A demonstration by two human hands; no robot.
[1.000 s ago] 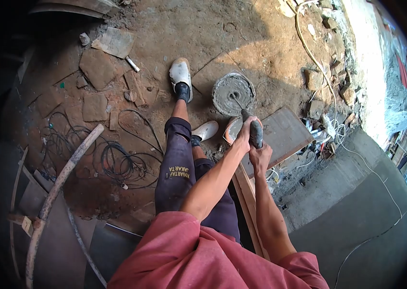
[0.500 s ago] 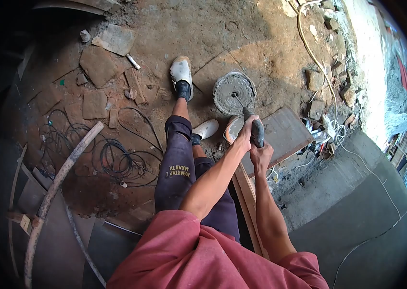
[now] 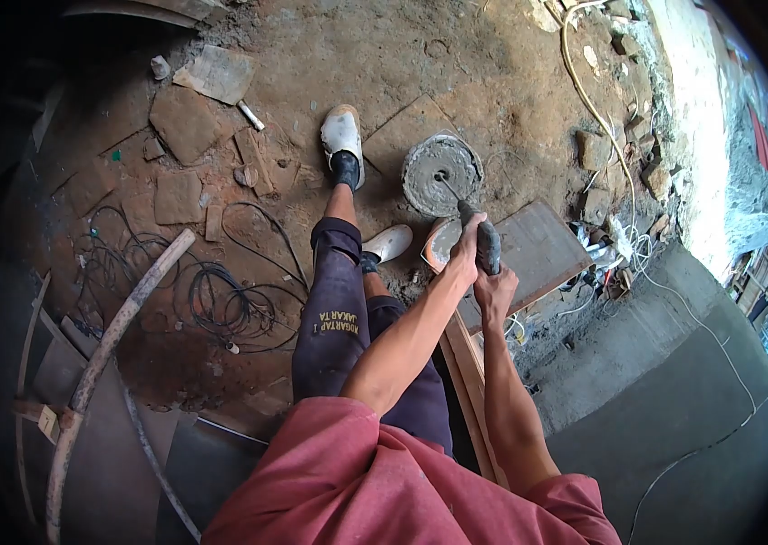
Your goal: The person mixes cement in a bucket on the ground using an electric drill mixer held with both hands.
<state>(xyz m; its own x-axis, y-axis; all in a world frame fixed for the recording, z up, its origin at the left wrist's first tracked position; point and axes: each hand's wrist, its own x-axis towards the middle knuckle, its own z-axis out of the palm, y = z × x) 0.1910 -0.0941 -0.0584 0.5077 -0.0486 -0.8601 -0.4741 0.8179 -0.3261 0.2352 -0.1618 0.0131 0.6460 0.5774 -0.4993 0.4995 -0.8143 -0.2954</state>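
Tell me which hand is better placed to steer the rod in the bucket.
Probably the left: the left hand grips the dark tool nearer the rod, which reaches into the grey mix in the bucket. The right hand sits farther back, at the tool's rear end.

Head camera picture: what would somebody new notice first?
Probably the round bucket of grey mix, near the middle, with a thin rod dipping in. The rod leads to a dark tool, gripped by the left hand and right hand. The white shoes left of the bucket might stand out too.
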